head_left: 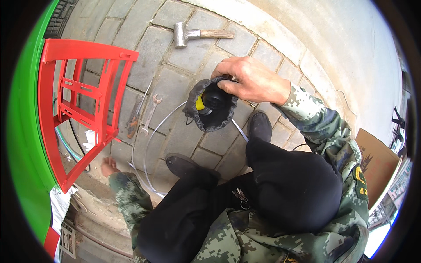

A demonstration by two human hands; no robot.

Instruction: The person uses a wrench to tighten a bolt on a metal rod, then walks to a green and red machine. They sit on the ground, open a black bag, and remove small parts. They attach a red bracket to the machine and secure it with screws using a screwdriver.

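My right hand [254,81] pinches the rim of a dark grey drawstring pouch [193,105] between thumb and fingers. The pouch's mouth gapes upward, and inside sit a round black part [213,97] and a yellow piece [200,103]; what they belong to is hidden. At lower left, beside the red metal frame [90,53], hangs my left hand [108,167], fingers loosely apart and nothing seen in them. Between that hand and the pouch, a wrench [151,115] lies on the paving next to an orange-handled tool [132,127], possibly a screwdriver.
A hammer [204,34] with a wooden handle lies beyond the pouch. A pale cable or strip [145,153] loops across the bricks near my shoes. The red frame joins a green panel [30,144] on the left. Cardboard [376,164] leans at the right, below a pale wall [351,48].
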